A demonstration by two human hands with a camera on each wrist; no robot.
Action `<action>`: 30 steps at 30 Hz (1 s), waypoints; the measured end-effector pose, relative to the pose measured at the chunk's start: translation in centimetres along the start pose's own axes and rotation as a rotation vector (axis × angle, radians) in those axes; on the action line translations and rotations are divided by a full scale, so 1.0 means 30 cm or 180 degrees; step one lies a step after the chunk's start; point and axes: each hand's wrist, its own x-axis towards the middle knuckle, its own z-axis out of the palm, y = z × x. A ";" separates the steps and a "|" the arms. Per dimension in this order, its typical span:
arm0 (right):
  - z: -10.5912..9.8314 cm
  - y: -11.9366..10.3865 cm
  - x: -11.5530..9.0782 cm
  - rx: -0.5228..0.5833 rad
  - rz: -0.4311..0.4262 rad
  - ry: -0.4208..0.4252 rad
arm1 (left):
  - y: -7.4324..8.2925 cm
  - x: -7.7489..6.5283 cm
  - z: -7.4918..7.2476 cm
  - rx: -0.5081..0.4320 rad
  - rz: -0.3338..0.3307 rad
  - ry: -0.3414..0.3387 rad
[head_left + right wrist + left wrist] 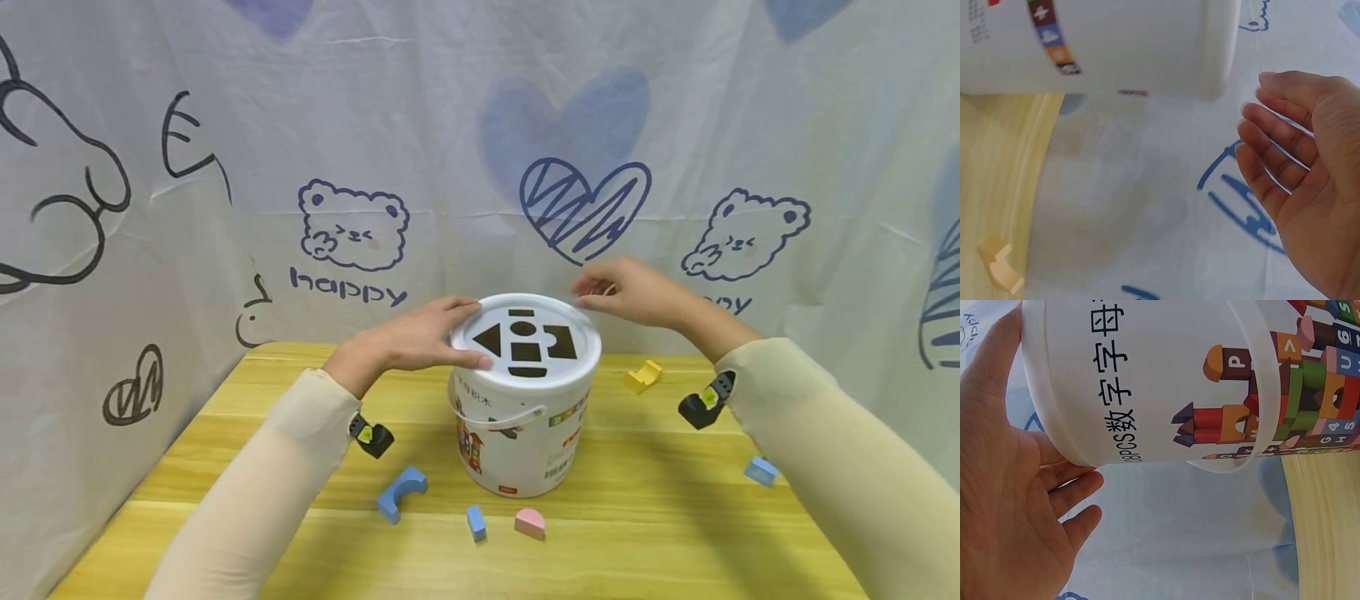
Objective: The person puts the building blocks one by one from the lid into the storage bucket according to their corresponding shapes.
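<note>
A white bucket stands upright on the table, its round white lid pierced with shaped holes. My left hand rests on the left side of the lid, thumb tip over the near rim and fingers along the far left edge. In the left wrist view, several of that hand's fingers reach relaxed beside the rim. On the far right of the lid, my right hand hovers with loosely bent fingers. The right wrist view shows this hand holding nothing, a gap between its fingertips and the bucket.
Loose blocks lie on the wooden table: a blue arch, a small blue block and a pink half-round in front of the bucket. A yellow block and another blue block sit right. A printed curtain hangs behind.
</note>
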 end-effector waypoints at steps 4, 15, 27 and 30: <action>0.007 0.049 -0.038 0.0061 0.0067 0.0068 | 0.000 0.000 -0.003 0.0000 0.0002 -0.0001; 0.113 0.203 -0.149 0.0208 0.0390 0.0095 | 0.003 -0.004 -0.005 0.0007 0.0019 -0.0018; 0.252 0.372 -0.227 0.0301 0.0651 0.0129 | 0.000 -0.007 -0.002 0.0008 0.0033 -0.0006; 0.270 0.402 -0.245 0.0240 0.0724 0.0159 | 0.002 -0.008 -0.002 -0.0003 0.0024 -0.0007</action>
